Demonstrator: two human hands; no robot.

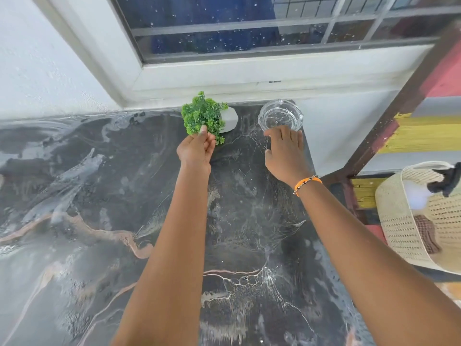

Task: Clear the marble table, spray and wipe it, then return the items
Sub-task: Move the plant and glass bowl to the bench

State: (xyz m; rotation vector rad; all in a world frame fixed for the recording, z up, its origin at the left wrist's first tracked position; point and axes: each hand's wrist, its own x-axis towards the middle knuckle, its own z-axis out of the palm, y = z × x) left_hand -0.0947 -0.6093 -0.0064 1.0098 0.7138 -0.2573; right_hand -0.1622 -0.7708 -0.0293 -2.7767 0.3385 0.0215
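A small green plant [203, 113] in a white pot [230, 121] stands at the far edge of the dark marble table [99, 196], by the wall. My left hand [197, 148] reaches up to it and pinches its lower leaves between thumb and fingers. To the right, a clear glass bowl [280, 116] sits at the table's far right corner. My right hand [284, 148] lies just in front of the bowl with fingers stretched out, the fingertips touching its near rim.
A window [249, 28] and white sill run behind the table. Off the table's right side stands a cream woven basket [404, 221] with cloths in it, next to a painted wooden frame [389, 116]. The marble shows streaks.
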